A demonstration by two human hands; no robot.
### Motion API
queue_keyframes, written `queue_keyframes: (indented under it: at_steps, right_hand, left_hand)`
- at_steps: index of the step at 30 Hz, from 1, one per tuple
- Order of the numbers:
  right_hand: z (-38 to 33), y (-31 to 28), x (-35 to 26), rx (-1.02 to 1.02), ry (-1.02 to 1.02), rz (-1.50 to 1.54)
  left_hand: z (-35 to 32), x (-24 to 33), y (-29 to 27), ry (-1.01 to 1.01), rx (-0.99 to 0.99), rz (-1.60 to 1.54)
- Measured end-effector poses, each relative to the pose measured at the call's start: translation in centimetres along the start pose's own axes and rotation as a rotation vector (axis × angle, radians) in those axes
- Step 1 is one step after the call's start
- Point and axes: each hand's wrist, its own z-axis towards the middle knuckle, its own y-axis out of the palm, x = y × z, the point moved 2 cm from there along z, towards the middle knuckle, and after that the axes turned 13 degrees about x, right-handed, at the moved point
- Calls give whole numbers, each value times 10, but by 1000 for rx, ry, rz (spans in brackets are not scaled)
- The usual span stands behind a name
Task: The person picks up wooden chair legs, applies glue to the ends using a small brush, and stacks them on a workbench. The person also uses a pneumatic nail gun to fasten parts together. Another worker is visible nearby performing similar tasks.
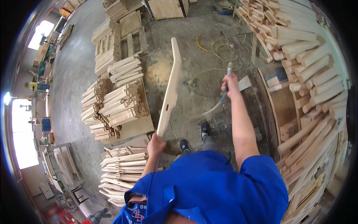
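My left hand is closed round the lower end of a long, pale wooden chair leg. The leg points up and away from me, bends near its far end and has a small slot in its side. In my right hand is a slim, silver hand-held air tool with a tan, rounded tip. A bluish, clear hose trails from below that hand down towards the floor. The tool is held apart from the leg, to its right. Similar slotted legs lie stacked beside my left hand.
Stacks of shaped wooden pieces stand on boards to the left. At the right, rounded wooden parts fill a rack above a wooden bin. Yellow hose coils lie on the concrete floor ahead. A wooden crate stands beyond.
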Motion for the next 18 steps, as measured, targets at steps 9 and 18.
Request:
queue_keyframes:
  at_steps: [9,18]
  right_hand:
    - [-186,-34,142,-218,3,-557]
    - [-247,-38,178,-436,300,-766]
  left_hand:
    - [30,-34,-5,37,-23,-117]
    - [17,-59,-16,65,-37,-161]
